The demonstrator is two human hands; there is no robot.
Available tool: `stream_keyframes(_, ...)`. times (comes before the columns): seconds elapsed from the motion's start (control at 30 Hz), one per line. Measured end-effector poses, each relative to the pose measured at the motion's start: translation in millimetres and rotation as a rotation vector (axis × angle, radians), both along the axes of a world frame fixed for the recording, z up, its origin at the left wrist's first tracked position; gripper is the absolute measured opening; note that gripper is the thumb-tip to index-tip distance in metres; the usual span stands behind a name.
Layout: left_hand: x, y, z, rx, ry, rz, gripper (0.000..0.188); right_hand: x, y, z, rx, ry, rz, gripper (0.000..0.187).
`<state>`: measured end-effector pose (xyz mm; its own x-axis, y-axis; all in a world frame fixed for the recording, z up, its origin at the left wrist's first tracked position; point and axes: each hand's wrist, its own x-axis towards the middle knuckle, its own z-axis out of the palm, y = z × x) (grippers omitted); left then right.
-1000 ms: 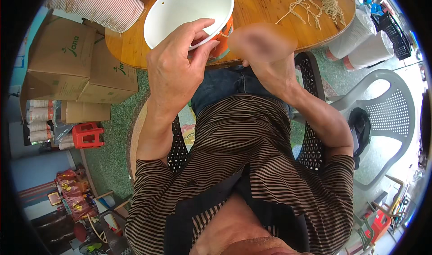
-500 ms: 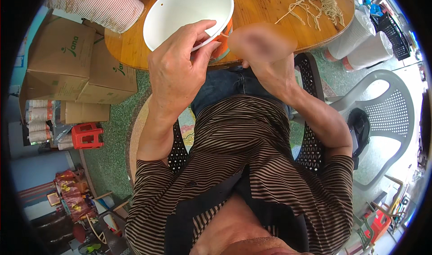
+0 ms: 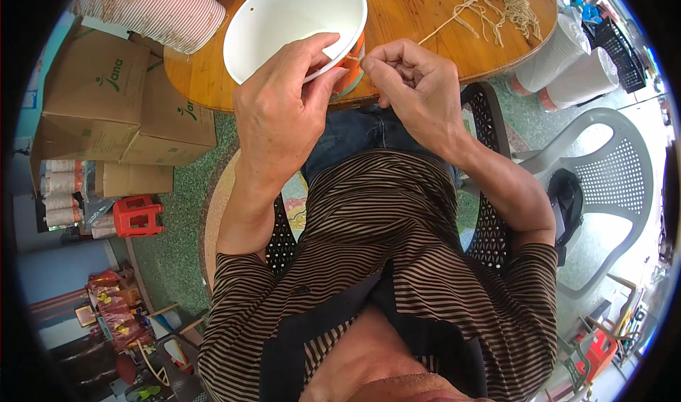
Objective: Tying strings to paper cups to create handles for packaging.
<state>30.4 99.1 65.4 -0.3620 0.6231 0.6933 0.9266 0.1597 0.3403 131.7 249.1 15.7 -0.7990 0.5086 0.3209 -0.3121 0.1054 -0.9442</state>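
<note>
A white-lined paper bucket (image 3: 273, 37) with an orange and green outside tilts at the table's near edge, its mouth toward me. My left hand (image 3: 284, 97) grips its near right rim, thumb outside and fingers reaching inside. Close to the bucket's right side, my right hand (image 3: 415, 83) pinches a thin beige cord (image 3: 352, 58) between thumb and forefinger. A short length of it shows between the hand and the bucket wall; whether it passes through the wall I cannot tell. A small hole shows in the far left wall.
A tangle of beige cords (image 3: 514, 8) lies at the table's (image 3: 404, 12) far right. Nested striped paper buckets (image 3: 152, 8) lie far left, strewn with cords. Cardboard boxes (image 3: 92, 90) and a red stool (image 3: 138, 216) stand left; a grey chair (image 3: 613, 168) and wrapped stacks (image 3: 582, 79) stand right.
The bucket has shifted very slightly left. A strand from the tangle now runs straighter toward my right hand, which was blurred before. My left hand keeps its grip.
</note>
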Motion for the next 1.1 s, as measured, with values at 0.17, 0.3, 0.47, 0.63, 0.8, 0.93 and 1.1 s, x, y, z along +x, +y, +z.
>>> stream_keyframes(0.17,0.7,0.0,0.4,0.006,0.004,-0.005,0.042,-0.2,-0.7,0.7,-0.014,-0.005,0.016,0.015)
stream_keyframes(0.3,2.3,-0.3,2.2,-0.005,-0.004,0.006,0.045,-1.4,-1.5,0.0,-0.040,0.013,0.031,0.014)
stream_keyframes(0.47,4.1,-0.6,3.7,0.002,0.004,0.002,0.047,-0.6,-2.6,1.4,-0.028,0.017,0.040,0.014)
stream_keyframes(0.63,4.6,-0.9,3.5,-0.004,0.001,0.006,0.048,-2.4,-3.0,-1.9,0.049,0.025,0.025,0.014)
stream_keyframes(0.8,4.2,-1.3,2.7,-0.002,0.006,0.003,0.047,-3.2,-2.9,-1.9,0.026,0.020,0.024,0.016)
stream_keyframes(0.93,4.6,-1.2,2.0,-0.003,0.008,0.005,0.046,-3.7,-2.0,-1.8,0.049,-0.004,0.016,0.015)
stream_keyframes(1.1,5.6,-2.0,2.5,-0.007,0.022,0.006,0.046,-6.9,-3.1,-5.2,0.051,0.027,-0.007,0.014)
